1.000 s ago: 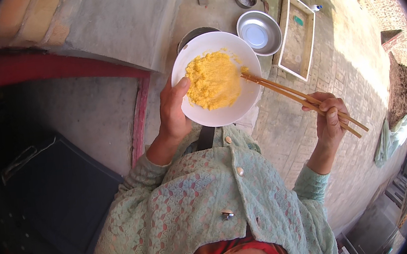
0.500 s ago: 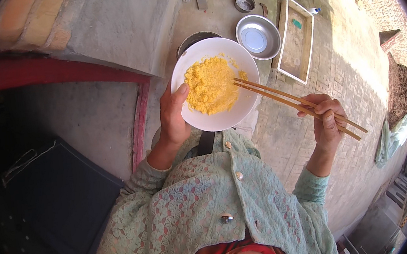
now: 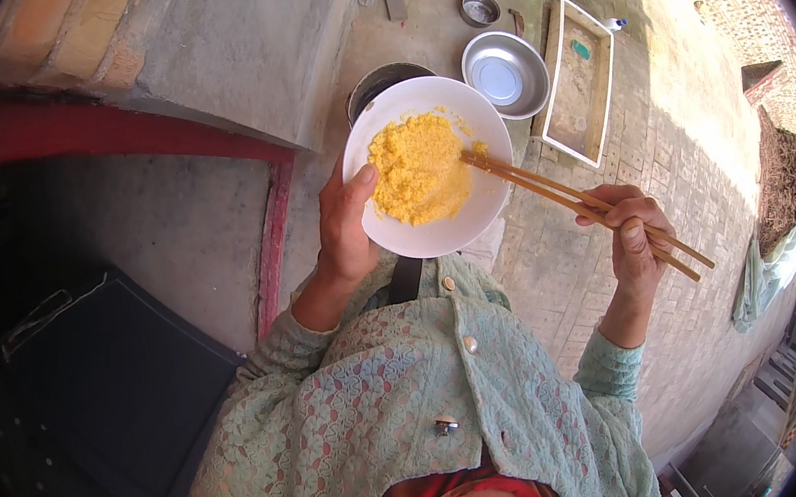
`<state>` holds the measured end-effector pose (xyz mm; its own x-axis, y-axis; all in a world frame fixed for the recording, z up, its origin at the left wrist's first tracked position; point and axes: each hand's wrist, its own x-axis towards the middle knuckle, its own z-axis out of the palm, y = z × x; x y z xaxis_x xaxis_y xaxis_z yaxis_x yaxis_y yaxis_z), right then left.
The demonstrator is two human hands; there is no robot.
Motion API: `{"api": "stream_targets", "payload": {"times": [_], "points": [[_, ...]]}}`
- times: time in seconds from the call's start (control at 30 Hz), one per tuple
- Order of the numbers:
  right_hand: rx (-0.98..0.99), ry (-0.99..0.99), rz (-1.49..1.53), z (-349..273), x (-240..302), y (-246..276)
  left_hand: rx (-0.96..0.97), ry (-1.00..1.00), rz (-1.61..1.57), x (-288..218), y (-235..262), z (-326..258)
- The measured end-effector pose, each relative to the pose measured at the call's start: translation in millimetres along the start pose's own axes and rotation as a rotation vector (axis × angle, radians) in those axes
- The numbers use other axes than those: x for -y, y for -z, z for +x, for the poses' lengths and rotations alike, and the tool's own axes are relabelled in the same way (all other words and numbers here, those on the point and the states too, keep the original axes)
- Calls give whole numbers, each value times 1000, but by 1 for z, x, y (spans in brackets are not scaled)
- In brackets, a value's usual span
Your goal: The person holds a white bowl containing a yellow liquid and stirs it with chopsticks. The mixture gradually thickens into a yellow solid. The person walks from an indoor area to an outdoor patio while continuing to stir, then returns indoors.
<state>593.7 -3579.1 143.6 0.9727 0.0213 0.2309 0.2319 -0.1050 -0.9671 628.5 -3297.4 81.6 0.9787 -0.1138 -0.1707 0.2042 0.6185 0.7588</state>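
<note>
My left hand (image 3: 346, 225) is closed on the left side of a white bowl (image 3: 427, 242), its thumb over the rim and the other fingers mostly hidden behind. In the bowl lies a heap of crumbly yellow food (image 3: 419, 172), with loose bits up the wall. My right hand (image 3: 633, 227) grips a pair of wooden chopsticks (image 3: 548, 187) near their rear ends. Their tips are close together inside the bowl, at the right edge of the yellow food.
Beyond the bowl stand a dark round pot (image 3: 370, 87), a wide metal basin (image 3: 532, 76) and a small metal bowl (image 3: 481, 9). A white-rimmed rectangular tray (image 3: 562, 136) lies on the brick paving. To the left are a red door frame (image 3: 276, 253) and a dark panel (image 3: 118, 378).
The bowl and my left hand have shifted slightly right. The chopstick tips have drawn closer together and sit by the bowl's right wall; my right hand has moved slightly left.
</note>
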Motion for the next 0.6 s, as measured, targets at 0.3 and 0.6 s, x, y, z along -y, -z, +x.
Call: {"api": "stream_targets", "payload": {"times": [0.3,0.6], "points": [[-1,-10,-91,-2,17,1,-11,3,-2,5,4,-1],[-6,-15,-163,-5,27,7,-19,-15,44,8,3,0]]}}
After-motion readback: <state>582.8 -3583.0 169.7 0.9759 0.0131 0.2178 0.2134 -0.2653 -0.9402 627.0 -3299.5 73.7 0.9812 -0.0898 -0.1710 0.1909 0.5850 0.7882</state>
